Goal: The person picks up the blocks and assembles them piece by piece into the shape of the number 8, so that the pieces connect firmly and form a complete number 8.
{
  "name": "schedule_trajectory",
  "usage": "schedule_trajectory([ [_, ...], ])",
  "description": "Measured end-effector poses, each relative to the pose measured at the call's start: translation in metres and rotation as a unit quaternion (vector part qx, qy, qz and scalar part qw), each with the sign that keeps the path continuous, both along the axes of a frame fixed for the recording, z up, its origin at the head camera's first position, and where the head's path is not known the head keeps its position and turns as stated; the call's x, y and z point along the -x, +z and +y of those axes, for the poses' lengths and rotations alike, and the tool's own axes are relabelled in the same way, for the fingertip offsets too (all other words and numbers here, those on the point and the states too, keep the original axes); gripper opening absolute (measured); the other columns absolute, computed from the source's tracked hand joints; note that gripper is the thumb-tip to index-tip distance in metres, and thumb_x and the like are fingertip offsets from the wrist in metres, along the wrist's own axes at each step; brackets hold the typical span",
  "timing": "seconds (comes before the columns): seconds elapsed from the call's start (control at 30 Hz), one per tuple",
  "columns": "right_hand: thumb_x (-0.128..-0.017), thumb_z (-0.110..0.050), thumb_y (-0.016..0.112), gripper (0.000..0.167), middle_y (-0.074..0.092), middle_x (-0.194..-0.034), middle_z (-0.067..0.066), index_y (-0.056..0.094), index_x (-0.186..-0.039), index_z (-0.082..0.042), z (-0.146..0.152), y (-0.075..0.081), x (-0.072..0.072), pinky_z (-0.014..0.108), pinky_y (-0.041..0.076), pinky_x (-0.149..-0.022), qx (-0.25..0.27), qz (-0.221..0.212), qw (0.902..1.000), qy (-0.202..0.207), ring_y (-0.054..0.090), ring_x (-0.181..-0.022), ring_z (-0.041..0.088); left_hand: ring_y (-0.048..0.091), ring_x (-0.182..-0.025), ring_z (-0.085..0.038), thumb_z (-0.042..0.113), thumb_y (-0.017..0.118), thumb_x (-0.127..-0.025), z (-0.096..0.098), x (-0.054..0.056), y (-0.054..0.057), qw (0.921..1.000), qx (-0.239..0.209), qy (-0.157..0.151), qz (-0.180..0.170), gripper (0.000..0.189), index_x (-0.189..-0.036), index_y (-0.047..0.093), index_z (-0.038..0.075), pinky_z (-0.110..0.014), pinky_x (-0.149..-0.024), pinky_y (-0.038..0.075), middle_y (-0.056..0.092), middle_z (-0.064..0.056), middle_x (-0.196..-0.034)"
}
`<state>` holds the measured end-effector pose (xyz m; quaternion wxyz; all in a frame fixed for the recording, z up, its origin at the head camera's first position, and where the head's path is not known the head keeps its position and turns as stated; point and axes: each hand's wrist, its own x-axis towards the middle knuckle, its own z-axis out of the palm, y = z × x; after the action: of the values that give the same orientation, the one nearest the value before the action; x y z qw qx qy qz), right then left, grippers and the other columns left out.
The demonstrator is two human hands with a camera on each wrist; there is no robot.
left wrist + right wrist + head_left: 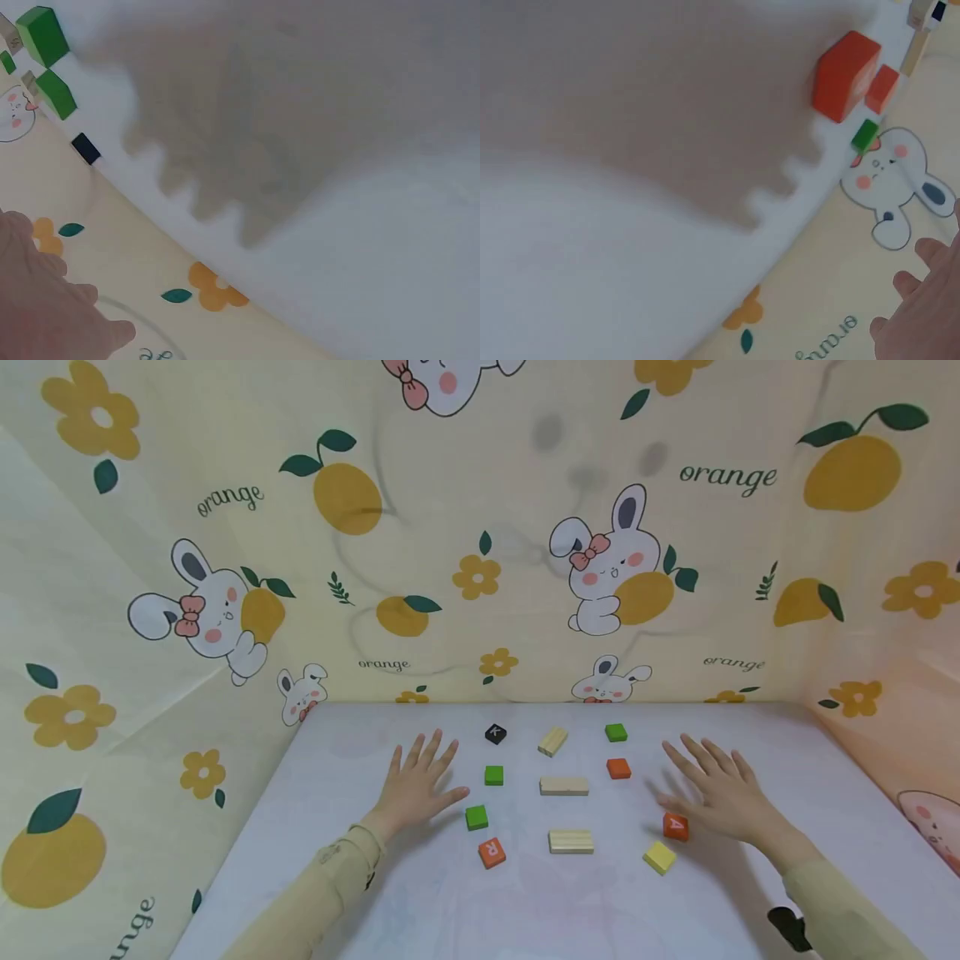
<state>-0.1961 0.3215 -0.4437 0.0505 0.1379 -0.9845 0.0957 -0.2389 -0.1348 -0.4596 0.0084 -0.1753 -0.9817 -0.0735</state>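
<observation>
You are working at a screened tabletop station; the pictures are leaving the type of room beyond it undetermined. You are facing a cream backdrop (480, 485) that is rising behind a white tabletop (435, 914) and continuing along its left and right sides, forming an enclosure. The sheeting is displaying printed rabbits (596, 614), oranges (347, 500) and flowers (465, 568); faint creases are running across it. Small blocks (494, 775) are lying in rough columns, giving the surface an arranged appearance.
</observation>
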Motion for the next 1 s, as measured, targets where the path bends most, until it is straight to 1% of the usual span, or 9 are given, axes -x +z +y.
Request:
schedule_trajectory([
  [0.1,-0.082,-0.064,0.053,0.085,0.02,-0.153,0.019,0.016,-0.149,-0.026,-0.007,0.002,0.004,0.069,0.007,-0.104,-0.01,0.001,0.9999,0.005,0.017,-0.136,0.047,0.003,-0.146,-0.03,0.069,0.039,-0.086,0.006,0.002,0.003,0.9999,-0.002,-0.009,0.009,0.079,-0.149,0.013,0.03,-0.058,-0.113,0.003,0.006,-0.003,-0.158],
  [0.23,-0.083,-0.062,0.053,0.082,0.021,-0.153,0.02,0.023,-0.148,-0.022,-0.017,0.004,0.011,0.067,0.01,-0.106,-0.01,0.001,0.9999,0.009,0.019,-0.135,0.047,0.009,-0.146,-0.028,0.066,0.039,-0.087,0.016,0.008,0.003,0.9992,-0.016,-0.023,0.027,0.075,-0.149,0.017,0.029,-0.057,-0.114,0.009,0.01,-0.004,-0.158],
  [0.4,-0.084,-0.053,0.058,0.076,0.025,-0.151,0.02,0.03,-0.146,-0.018,-0.035,0.004,0.017,0.064,0.012,-0.107,0.008,0.005,0.9997,0.024,0.022,-0.135,0.046,0.023,-0.143,-0.029,0.056,0.048,-0.089,0.037,0.014,0.004,0.9972,-0.041,-0.042,0.046,0.07,-0.147,0.028,0.022,-0.054,-0.111,0.022,0.02,-0.007,-0.156],
  [0.5,-0.084,-0.047,0.062,0.075,0.029,-0.15,0.02,0.032,-0.145,-0.016,-0.046,0.001,0.022,0.063,0.014,-0.108,0.02,0.01,0.9988,0.042,0.026,-0.135,0.044,0.036,-0.136,-0.029,0.052,0.05,-0.09,0.053,0.016,0.004,0.996,-0.05,-0.05,0.055,0.068,-0.145,0.033,0.017,-0.051,-0.108,0.03,0.03,-0.009,-0.152],
  [0.6,-0.084,-0.042,0.065,0.073,0.032,-0.148,0.021,0.034,-0.144,-0.015,-0.057,-0.001,0.026,0.062,0.016,-0.108,0.035,0.012,0.9978,0.054,0.03,-0.133,0.042,0.044,-0.13,-0.027,0.051,0.049,-0.091,0.069,0.019,0.002,0.9949,-0.06,-0.056,0.058,0.065,-0.143,0.035,0.015,-0.046,-0.105,0.036,0.038,-0.009,-0.148],
  [0.73,-0.084,-0.036,0.066,0.068,0.041,-0.142,0.022,0.039,-0.141,-0.01,-0.067,-0.006,0.033,0.06,0.026,-0.105,0.061,0.013,0.9966,0.053,0.036,-0.129,0.044,0.049,-0.126,-0.024,0.049,0.049,-0.092,0.087,0.02,0.0,0.9938,-0.064,-0.068,0.062,0.061,-0.141,0.039,0.014,-0.044,-0.1,0.041,0.046,-0.008,-0.141],
  [0.8,-0.084,-0.033,0.067,0.063,0.044,-0.139,0.023,0.044,-0.138,-0.008,-0.071,-0.01,0.036,0.059,0.031,-0.102,0.078,0.011,0.9955,0.052,0.039,-0.127,0.045,0.052,-0.122,-0.022,0.049,0.049,-0.092,0.095,0.02,-0.002,0.994,-0.052,-0.071,0.065,0.059,-0.139,0.043,0.014,-0.041,-0.096,0.044,0.051,-0.006,-0.136],
  [0.9,-0.084,-0.032,0.066,0.057,0.048,-0.135,0.023,0.05,-0.133,-0.007,-0.076,-0.016,0.039,0.059,0.035,-0.099,0.09,0.003,0.9944,0.054,0.042,-0.123,0.044,0.057,-0.115,-0.02,0.046,0.052,-0.091,0.106,0.02,-0.006,0.9947,-0.042,-0.073,0.059,0.053,-0.133,0.049,0.014,-0.037,-0.09,0.048,0.058,-0.004,-0.128],
  [1.0,-0.084,-0.032,0.066,0.05,0.054,-0.128,0.022,0.056,-0.127,-0.006,-0.081,-0.021,0.041,0.057,0.037,-0.097,0.09,0.004,0.9941,0.062,0.046,-0.118,0.043,0.06,-0.107,-0.019,0.043,0.054,-0.09,0.116,0.02,-0.01,0.9958,-0.033,-0.074,0.042,0.048,-0.128,0.054,0.014,-0.035,-0.084,0.05,0.062,-0.004,-0.121],
])
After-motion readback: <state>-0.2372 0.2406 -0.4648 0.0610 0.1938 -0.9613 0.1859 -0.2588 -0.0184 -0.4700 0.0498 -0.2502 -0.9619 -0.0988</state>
